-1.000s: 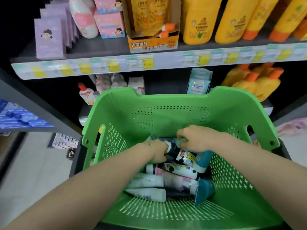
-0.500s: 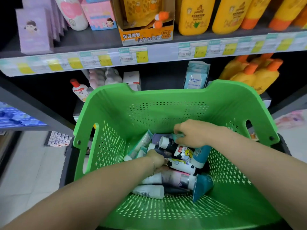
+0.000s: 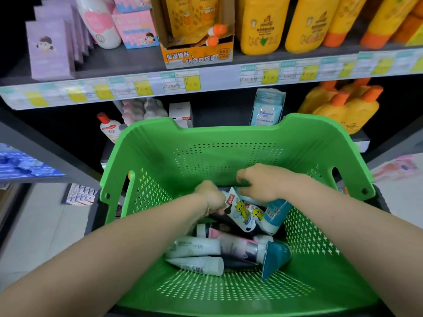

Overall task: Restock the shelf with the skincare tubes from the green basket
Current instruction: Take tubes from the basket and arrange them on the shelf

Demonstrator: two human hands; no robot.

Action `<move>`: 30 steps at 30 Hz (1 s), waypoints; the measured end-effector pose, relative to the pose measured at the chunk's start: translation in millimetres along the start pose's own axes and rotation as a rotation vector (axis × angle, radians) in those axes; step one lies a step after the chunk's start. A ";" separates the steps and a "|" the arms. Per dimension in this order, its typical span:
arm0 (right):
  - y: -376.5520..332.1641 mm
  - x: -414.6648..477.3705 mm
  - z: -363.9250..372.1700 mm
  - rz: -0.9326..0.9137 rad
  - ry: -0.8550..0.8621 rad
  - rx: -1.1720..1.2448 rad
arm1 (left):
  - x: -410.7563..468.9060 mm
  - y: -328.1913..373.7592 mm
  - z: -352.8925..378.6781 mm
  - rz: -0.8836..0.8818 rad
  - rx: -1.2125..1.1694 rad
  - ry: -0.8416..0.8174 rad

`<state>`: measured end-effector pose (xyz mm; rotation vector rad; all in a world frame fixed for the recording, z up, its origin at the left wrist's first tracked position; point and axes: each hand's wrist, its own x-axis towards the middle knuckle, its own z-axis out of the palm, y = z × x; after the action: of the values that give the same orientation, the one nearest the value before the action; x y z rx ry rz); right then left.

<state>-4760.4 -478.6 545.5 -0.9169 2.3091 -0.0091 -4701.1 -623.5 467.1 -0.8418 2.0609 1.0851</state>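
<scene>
Green perforated plastic basket (image 3: 229, 138), set just below dark shelf (image 3: 128, 62) with price-tagged front edge. Closed left grip (image 3: 211, 197) round end of white tube printed with yellow cartoons (image 3: 240, 212). Curled right grip (image 3: 261, 184) over top of pale blue and white tube (image 3: 275, 213) touching it. Saw other skincare tubes (image 3: 196, 247) heaped mid-floor; bare perforated floor along near rim, bare far wall behind.

The green basket (image 3: 229, 136) is smooth moulded plastic with a faint sheen, its walls and floor pierced with small holes. The cartoon-printed tube (image 3: 242, 213) and pale blue tube (image 3: 275, 212) look like glossy soft plastic. The near white tubes (image 3: 194, 247) look duller. The far shelf (image 3: 119, 61) is dark and matt, its yellow bottles (image 3: 261, 26) are shiny plastic, and the orange display box (image 3: 199, 57) is cardboard.
</scene>
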 end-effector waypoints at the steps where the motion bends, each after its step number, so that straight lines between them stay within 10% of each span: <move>1: 0.7 0.1 -0.3 0.006 0.003 0.001 | -4.5 5.4 -7.4 0.077 0.120 0.056; 15: -2.9 1.1 -2.3 -0.064 0.196 0.451 | -80.3 46.5 -104.1 0.647 0.189 0.211; 30: -35.3 -24.5 -97.5 -0.316 0.526 0.754 | -127.7 56.9 -146.6 0.793 -0.194 0.145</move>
<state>-4780.9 -511.6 644.7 -0.9132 2.2633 -1.2911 -4707.4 -694.1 656.9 -0.1553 2.5151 1.6910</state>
